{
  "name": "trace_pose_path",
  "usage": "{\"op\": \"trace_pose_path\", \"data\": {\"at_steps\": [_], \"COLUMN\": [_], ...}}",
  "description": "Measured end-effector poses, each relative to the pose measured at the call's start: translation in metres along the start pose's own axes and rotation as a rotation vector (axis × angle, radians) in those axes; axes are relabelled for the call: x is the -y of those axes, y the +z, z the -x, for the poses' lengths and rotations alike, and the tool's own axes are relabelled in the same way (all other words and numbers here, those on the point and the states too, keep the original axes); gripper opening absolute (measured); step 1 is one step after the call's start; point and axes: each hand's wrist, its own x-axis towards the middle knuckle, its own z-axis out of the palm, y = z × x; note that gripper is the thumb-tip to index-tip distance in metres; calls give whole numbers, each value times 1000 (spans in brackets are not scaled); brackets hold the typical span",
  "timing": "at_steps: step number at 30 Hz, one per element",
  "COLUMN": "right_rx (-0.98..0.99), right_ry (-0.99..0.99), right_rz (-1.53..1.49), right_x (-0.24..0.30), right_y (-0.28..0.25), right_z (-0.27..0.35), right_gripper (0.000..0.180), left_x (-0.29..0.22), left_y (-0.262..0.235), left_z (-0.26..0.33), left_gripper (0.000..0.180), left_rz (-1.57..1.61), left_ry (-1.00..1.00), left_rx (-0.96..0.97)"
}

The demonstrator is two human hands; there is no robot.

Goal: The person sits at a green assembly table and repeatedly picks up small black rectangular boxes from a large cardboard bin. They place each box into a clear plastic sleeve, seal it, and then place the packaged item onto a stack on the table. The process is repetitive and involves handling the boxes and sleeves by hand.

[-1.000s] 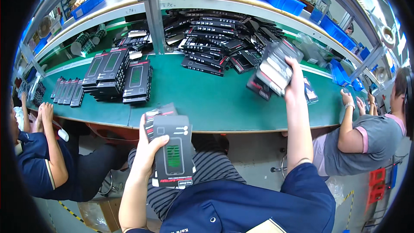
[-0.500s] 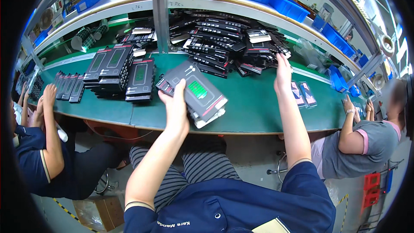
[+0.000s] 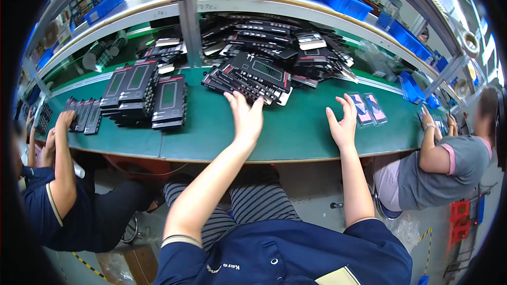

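Observation:
A leaning stack of flat black boxes (image 3: pixel 246 80) with red and white edges rests against the larger pile at the back of the green table. At its front edge is my left hand (image 3: pixel 246 120), fingers and thumb apart; the fingertips are at the lowest boxes, and I cannot tell if they touch. My right hand (image 3: pixel 344 125) hovers over the table, open with curved fingers and nothing in it. Just beyond it to the right lie two flat clear packets (image 3: pixel 367 110) with pink and dark contents.
To the left stand neat stacks of black boxes (image 3: pixel 168 100) with green panels. The heaped pile (image 3: pixel 264 36) lies under a shelf (image 3: pixel 232 3) held by a metal post (image 3: pixel 188 26). Blue bins (image 3: pixel 338 3) line the shelf. One co-worker (image 3: pixel 58 179) sits left, another (image 3: pixel 443 174) right.
The boxes my left hand held near the front edge now lie tilted against the back pile, let go. My right hand has come back from the pile towards me.

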Motion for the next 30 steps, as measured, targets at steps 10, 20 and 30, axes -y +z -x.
{"op": "trace_pose_path", "data": {"at_steps": [10, 20, 30], "right_rx": [156, 55, 170], "right_ry": [182, -75, 122], "right_rz": [661, 413, 342], "right_x": [-79, -44, -54], "right_y": [-32, -39, -40], "right_z": [-11, 3, -2], "right_gripper": [51, 25, 30], "left_x": [-73, -64, -108], "left_y": [-22, -14, -21], "left_z": [-1, -46, -52], "left_gripper": [71, 45, 81], "left_rz": [-1083, -1146, -1085], "left_ry": [1014, 1053, 933], "left_rx": [396, 644, 749]}}
